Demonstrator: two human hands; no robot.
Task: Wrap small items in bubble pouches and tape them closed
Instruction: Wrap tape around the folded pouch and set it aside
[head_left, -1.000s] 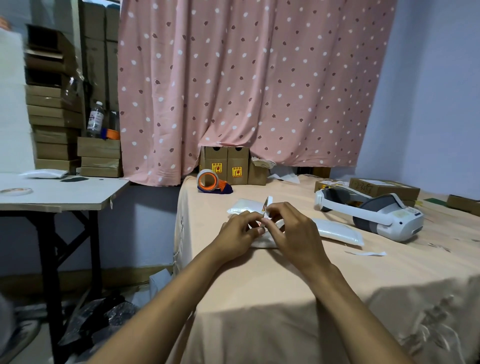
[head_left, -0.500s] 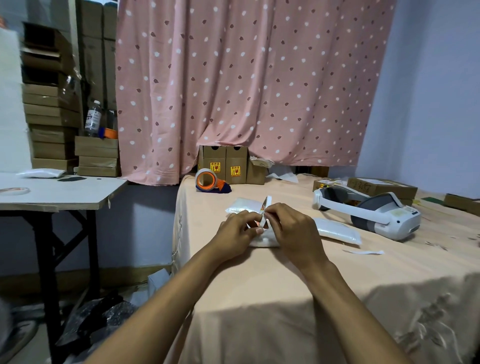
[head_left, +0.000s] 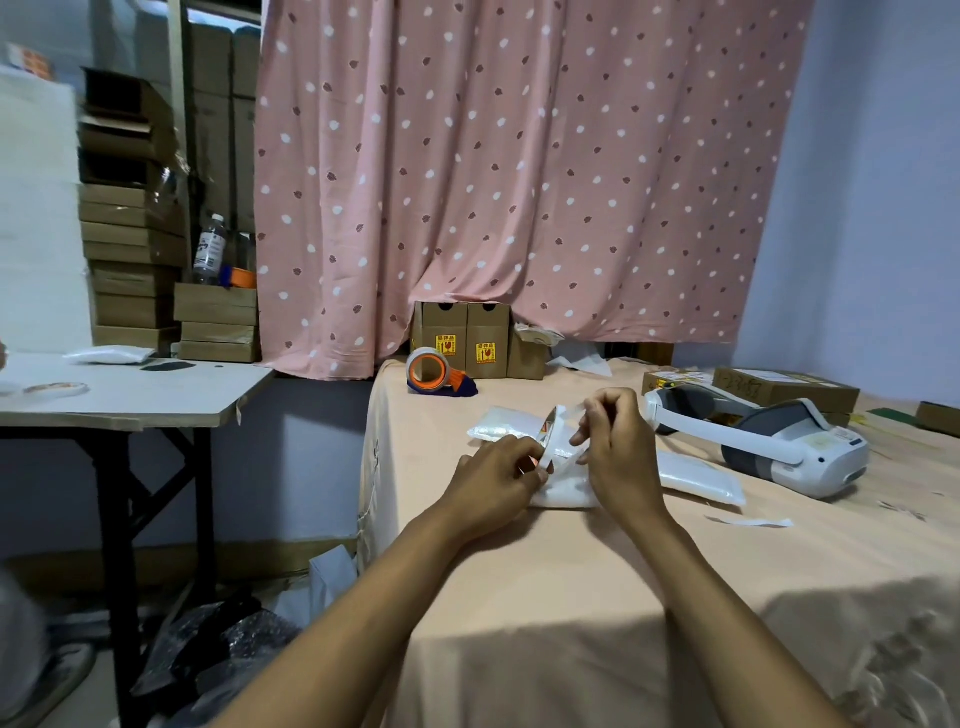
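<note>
Tape roll partly behind left hand; pouch contents hidden.

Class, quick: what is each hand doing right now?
Left hand: closed, grip on small white tape roll.
Right hand: closed, pinching the roll's clear tape end.

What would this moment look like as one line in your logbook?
left hand: holds tape roll | right hand: pinches tape end | bubble pouch: on table, under hands

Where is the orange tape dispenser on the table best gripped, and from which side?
Probably take the orange tape dispenser by its dark blue handle, from above and the right: it juts clear of the roll, and brown cardboard boxes stand close behind.
</note>
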